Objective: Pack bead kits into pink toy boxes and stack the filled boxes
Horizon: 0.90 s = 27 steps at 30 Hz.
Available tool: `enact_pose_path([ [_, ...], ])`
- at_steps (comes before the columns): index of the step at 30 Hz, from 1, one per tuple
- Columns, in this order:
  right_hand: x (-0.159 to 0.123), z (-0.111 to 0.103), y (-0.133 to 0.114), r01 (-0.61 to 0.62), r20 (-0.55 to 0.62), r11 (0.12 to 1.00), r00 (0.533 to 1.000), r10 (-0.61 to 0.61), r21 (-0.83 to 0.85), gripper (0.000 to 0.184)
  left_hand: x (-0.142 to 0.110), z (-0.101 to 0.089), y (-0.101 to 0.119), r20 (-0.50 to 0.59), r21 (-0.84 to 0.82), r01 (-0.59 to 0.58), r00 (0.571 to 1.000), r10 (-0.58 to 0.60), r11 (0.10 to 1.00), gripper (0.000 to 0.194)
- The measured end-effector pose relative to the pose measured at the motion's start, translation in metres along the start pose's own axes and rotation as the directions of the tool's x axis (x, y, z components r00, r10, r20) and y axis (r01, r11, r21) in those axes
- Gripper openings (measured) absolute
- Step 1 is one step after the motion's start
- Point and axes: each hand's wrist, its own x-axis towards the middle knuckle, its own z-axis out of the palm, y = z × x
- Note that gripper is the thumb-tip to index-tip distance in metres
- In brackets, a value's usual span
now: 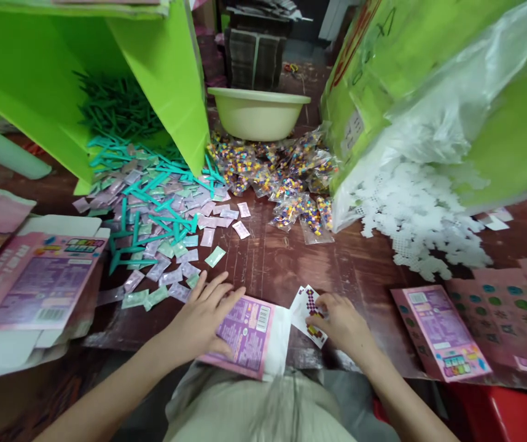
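My left hand (208, 319) lies with spread fingers on a flattened pink and purple printed box (245, 337) at the table's front edge. The box's white end flap (278, 337) points right. Beside that flap, my right hand (344, 322) pinches a small white pattern sheet (307, 307) printed with coloured squares; another white corner shows with it. Ahead of my left hand lie small green and lilac sachets (171, 276), with teal plastic pens or sticks (171, 221) scattered over them.
Clear bags of coloured beads (291, 184) lie before a cream basin (258, 113). White pegboards (420, 227) spill from a bag by a green carton (383, 73). Another green carton (162, 67) holds teal sticks. Box stacks (46, 276) stand left; a finished-looking pink box (441, 331) lies right.
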Motion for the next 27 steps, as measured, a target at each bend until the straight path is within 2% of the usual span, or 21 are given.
enact_pose_path([
  [2,-0.006,0.007,0.003,0.058,-0.112,0.998,0.992,-0.055,0.024,0.016,-0.003,0.006,0.002,-0.039,-0.003,0.017,0.999,-0.017,1.0,0.124],
  [5,-0.014,0.016,0.006,0.07,-0.254,0.996,0.966,-0.053,0.06,0.037,-0.028,0.017,0.003,-0.086,-0.07,0.108,0.99,-0.114,0.992,0.1],
  [8,-0.015,0.016,0.004,-0.048,-0.222,0.998,0.973,0.058,0.049,0.049,-0.058,0.027,0.004,-0.084,-0.197,0.258,0.957,-0.279,0.946,0.074],
  [11,-0.009,0.011,0.004,-0.105,-0.154,0.993,0.982,0.113,0.058,0.031,-0.08,0.031,0.004,-0.117,-0.3,0.35,0.91,-0.399,0.887,0.067],
  [13,-0.005,0.005,0.007,-0.035,-0.13,0.995,0.99,0.047,0.094,0.014,-0.09,0.028,0.004,-0.115,-0.358,0.406,0.875,-0.471,0.841,0.064],
  [14,-0.003,0.001,0.008,0.024,-0.114,0.992,0.993,-0.009,0.128,0.013,-0.094,0.024,0.004,-0.1,-0.391,0.44,0.853,-0.512,0.808,0.062],
  [16,0.004,-0.014,0.008,0.154,-0.05,0.954,0.988,-0.146,0.256,0.024,-0.1,0.015,0.004,-0.061,-0.474,0.493,0.808,-0.586,0.729,0.056],
  [18,0.018,-0.036,-0.003,0.267,0.018,0.872,0.954,-0.3,0.411,0.031,-0.103,0.006,0.004,-0.039,-0.578,0.495,0.778,-0.627,0.649,0.051],
  [20,0.043,-0.059,-0.034,0.407,0.001,0.79,0.888,-0.459,0.459,0.033,-0.104,0.001,0.006,-0.022,-0.671,0.469,0.761,-0.648,0.574,0.048],
  [23,0.097,-0.081,-0.114,0.623,-0.075,0.729,0.772,-0.631,0.284,0.027,-0.098,0.0,0.013,0.016,-0.742,0.453,0.749,-0.663,0.494,0.047],
  [25,0.137,-0.08,-0.18,0.645,-0.042,0.746,0.76,-0.648,0.164,0.022,-0.093,0.001,0.019,0.036,-0.757,0.449,0.753,-0.657,0.474,0.047],
  [27,0.172,-0.068,-0.244,0.665,-0.026,0.738,0.744,-0.667,0.116,0.02,-0.088,0.002,0.023,0.044,-0.766,0.442,0.761,-0.648,0.467,0.048],
])
